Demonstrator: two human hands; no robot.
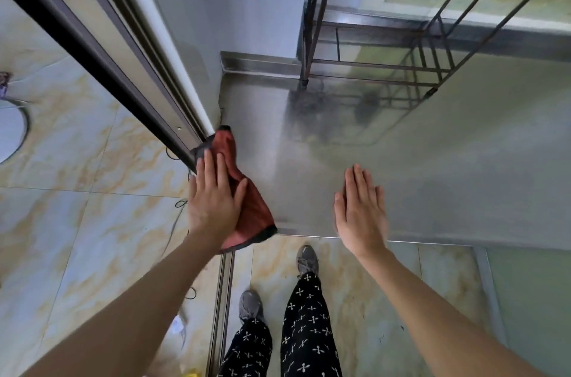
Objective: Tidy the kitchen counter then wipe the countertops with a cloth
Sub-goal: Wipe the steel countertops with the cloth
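A red cloth with a dark hem [253, 213] lies along the left edge of the stainless steel countertop [432, 166], partly hanging over the front left corner. My left hand [213, 197] presses flat on the cloth, fingers pointing away from me. My right hand [360, 209] rests flat on the bare steel near the front edge, fingers together, holding nothing. The part of the cloth under my left palm is hidden.
A dark metal wire rack [370, 67] stands at the back of the counter against the wall. A sliding door frame [129, 61] runs along the counter's left side. Marble-patterned floor tiles [77, 222] lie below, with my legs and grey shoes [307, 259] at the front.
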